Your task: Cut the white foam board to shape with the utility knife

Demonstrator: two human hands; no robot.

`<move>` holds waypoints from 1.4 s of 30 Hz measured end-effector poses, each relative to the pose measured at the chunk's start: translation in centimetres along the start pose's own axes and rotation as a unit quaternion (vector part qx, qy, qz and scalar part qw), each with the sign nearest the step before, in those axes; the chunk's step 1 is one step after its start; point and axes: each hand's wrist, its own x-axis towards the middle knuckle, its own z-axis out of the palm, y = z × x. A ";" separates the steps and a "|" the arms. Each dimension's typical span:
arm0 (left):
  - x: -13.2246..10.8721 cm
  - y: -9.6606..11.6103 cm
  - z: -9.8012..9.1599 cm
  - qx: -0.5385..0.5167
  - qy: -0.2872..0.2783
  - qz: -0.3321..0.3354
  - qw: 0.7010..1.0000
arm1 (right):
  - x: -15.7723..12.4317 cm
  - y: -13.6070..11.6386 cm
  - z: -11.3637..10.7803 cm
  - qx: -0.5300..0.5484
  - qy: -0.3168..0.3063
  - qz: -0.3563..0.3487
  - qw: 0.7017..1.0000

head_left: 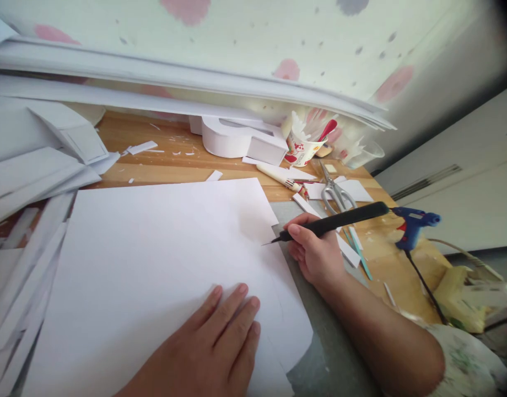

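Left hand (pixel 220 342) lies flat, fingers together, pressing the white sheet (pixel 154 264) onto the counter (pixel 162 149). Just beyond, the right hand (pixel 315 253) has its grip pinched around a black craft knife (pixel 332 221), blade tip at the sheet's right edge. Whether the tip touches the sheet is hard to tell. Beyond the grip lie scissors (pixel 336 193), a blue glue gun (pixel 413 223) and a cup (pixel 305 146).
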 end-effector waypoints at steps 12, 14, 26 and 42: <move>0.1 0.2 0.6 0.027 0.028 -0.011 0.999 | 0.2 0.3 0.2 -0.028 -0.004 -0.021 0.999; 0.1 0.1 0.6 0.028 0.024 -0.013 0.999 | 0.1 0.3 0.2 -0.033 -0.004 -0.022 0.999; 0.0 0.4 0.6 0.029 0.034 -0.014 0.999 | 0.1 0.4 0.1 -0.040 -0.011 -0.031 0.999; -0.1 0.3 0.7 0.029 0.033 -0.015 0.999 | 0.1 0.4 0.1 -0.136 -0.004 -0.059 0.989</move>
